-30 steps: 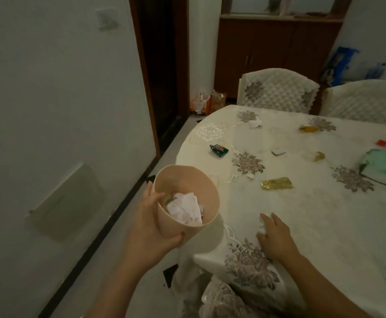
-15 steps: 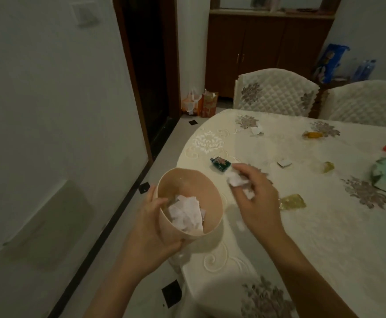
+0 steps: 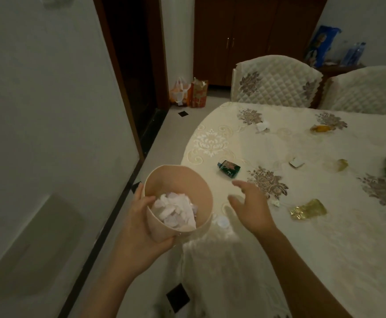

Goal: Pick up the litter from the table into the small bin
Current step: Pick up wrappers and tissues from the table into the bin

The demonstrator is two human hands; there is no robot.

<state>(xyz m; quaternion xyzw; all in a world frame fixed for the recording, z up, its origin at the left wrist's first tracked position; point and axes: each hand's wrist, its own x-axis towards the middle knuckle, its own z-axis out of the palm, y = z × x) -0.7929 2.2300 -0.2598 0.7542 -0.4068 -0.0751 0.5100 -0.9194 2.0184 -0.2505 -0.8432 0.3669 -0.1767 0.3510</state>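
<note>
Left hand (image 3: 141,228) at 7 o'clock, fingers curled, thumb hooked forward, palm up, forearm running back to 6. Right hand (image 3: 250,208) at centre, palm down, fingers spread and empty, forearm exiting at 5.

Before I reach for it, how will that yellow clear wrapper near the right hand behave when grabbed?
The yellow clear wrapper looks crinkled and thin, so probably floppy and very light. Its glossy film may slide on the tablecloth, so pinching it probably beats pushing.

A home dining room is indicated by the cloth-covered tabletop (image 3: 279,226), quilted chairs (image 3: 277,81), a wooden cabinet (image 3: 245,37) and a doorway (image 3: 132,65).
</note>
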